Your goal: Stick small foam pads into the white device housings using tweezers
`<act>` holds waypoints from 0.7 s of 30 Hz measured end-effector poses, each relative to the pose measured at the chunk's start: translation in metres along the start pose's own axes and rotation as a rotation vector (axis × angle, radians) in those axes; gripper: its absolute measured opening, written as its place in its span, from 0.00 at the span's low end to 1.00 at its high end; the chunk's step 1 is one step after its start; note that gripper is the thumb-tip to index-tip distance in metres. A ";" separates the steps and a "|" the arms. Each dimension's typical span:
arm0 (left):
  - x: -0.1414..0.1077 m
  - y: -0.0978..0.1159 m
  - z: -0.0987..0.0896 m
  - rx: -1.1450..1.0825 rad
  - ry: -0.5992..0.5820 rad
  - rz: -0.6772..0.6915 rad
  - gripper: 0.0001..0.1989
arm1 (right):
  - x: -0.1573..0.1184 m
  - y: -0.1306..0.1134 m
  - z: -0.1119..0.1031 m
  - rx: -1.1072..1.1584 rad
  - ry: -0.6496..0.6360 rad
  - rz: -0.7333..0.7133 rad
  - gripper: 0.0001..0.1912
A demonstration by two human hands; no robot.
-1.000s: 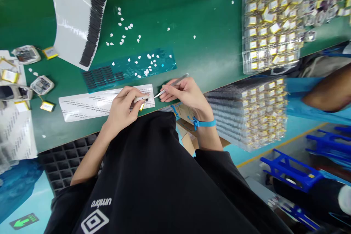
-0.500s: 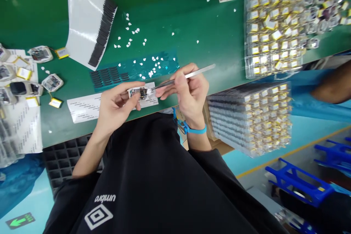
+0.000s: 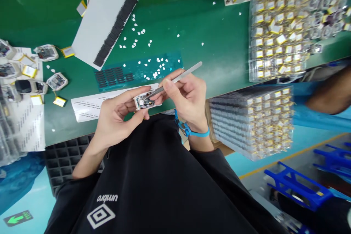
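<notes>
My left hand (image 3: 117,117) grips a small white device housing (image 3: 145,103) by its edges, with the circuit board inside facing up. In my right hand (image 3: 189,98) is a pair of metal tweezers (image 3: 189,71), pinched between thumb and fingers. The tweezers' tips reach over the open housing; whether they hold anything is too small to tell. A printed white strip (image 3: 87,106) lies under and beside my left hand. Just beyond my hands, small white round stickers (image 3: 159,66) are scattered on the green table (image 3: 214,62), beside a blue film with black pieces (image 3: 112,76).
A white sheet with black strips (image 3: 100,14) lies at the upper left. Open housings with batteries (image 3: 56,80) sit at the left. Trays of batteries (image 3: 276,33) lie at the right, and stacked trays (image 3: 252,120) stand below. Another person's arm (image 3: 329,91) shows at the right edge.
The tweezers' tips have moved from the housing's right end to over its inside. My left thumb has shifted off the board to the lower edge. The white sheet appears turned.
</notes>
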State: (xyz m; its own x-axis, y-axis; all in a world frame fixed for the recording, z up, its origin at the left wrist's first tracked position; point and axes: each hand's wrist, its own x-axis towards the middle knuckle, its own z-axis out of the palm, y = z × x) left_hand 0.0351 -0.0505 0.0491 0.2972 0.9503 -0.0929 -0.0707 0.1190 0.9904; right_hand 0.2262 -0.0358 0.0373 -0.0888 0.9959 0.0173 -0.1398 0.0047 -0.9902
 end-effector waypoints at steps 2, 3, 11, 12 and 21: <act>-0.001 0.002 0.001 0.017 0.010 -0.005 0.22 | 0.000 0.000 0.001 -0.024 0.009 0.012 0.11; -0.001 0.003 0.001 0.020 0.014 -0.008 0.21 | 0.000 0.000 0.001 -0.026 0.009 0.016 0.11; -0.003 0.002 0.000 0.006 0.028 -0.029 0.23 | 0.001 -0.003 0.002 -0.010 -0.012 0.059 0.11; -0.002 0.002 -0.001 0.010 0.026 -0.033 0.23 | 0.001 -0.004 0.002 -0.010 -0.014 0.060 0.11; -0.006 -0.002 -0.005 0.085 -0.006 -0.060 0.22 | 0.002 -0.011 0.005 -0.046 -0.064 0.093 0.12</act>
State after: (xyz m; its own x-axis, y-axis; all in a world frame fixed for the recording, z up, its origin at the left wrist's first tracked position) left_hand 0.0285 -0.0547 0.0469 0.3045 0.9403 -0.1520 0.0279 0.1507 0.9882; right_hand 0.2228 -0.0340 0.0488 -0.1622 0.9845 -0.0672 -0.0826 -0.0814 -0.9932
